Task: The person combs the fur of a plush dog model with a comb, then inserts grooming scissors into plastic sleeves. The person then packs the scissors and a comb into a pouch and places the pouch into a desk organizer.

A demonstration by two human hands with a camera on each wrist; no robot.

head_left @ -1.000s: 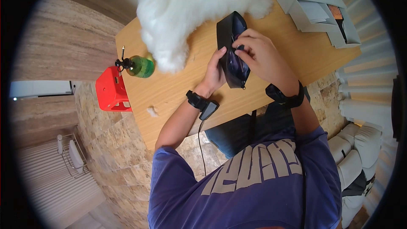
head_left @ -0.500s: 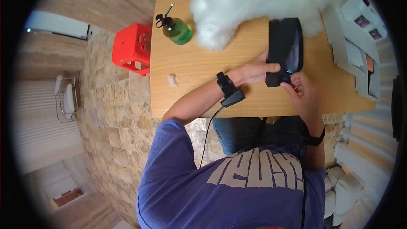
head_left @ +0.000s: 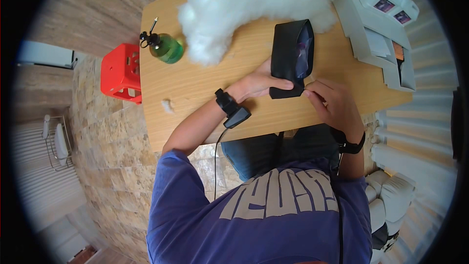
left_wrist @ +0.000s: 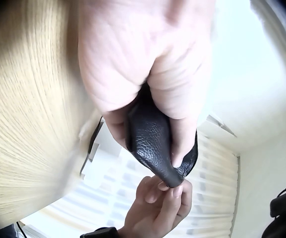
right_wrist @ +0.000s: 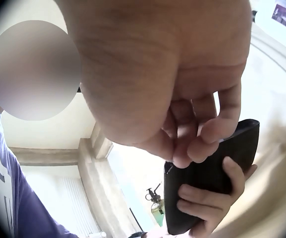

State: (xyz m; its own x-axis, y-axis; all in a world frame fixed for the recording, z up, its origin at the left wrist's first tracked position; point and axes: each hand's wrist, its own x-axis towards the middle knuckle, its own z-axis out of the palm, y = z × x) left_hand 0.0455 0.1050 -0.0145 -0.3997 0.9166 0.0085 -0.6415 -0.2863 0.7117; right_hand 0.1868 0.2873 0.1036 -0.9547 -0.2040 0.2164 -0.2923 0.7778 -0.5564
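Observation:
A black leather-look zippered pouch [head_left: 285, 51] is held above the table, its long opening showing something clear and purplish inside. My left hand [head_left: 259, 83] grips it near its closer end, thumb across the front; in the right wrist view the left fingers [right_wrist: 202, 196] wrap the pouch's other side. At that same closer end, my right hand [head_left: 337, 105] pinches the corner where the zipper ends, thumb against the fingers. In the left wrist view, the right fingertips [left_wrist: 175, 191] meet right at the pouch's tip. The zipper pull itself is mostly hidden by the fingertips.
Fluffy white fur or stuffing [head_left: 259, 0] covers the table's far side. A green spray bottle [head_left: 168, 49] stands at the left, above a red stool [head_left: 119, 73]. A white organizer [head_left: 359, 34] with a white container [head_left: 383, 0] is at the right. A small white tuft [head_left: 167, 106] lies near the left edge.
The right hand has moved from the pouch's opening to the corner at its closer end. The pouch has turned, its dark side now more toward the camera. The head view has shifted.

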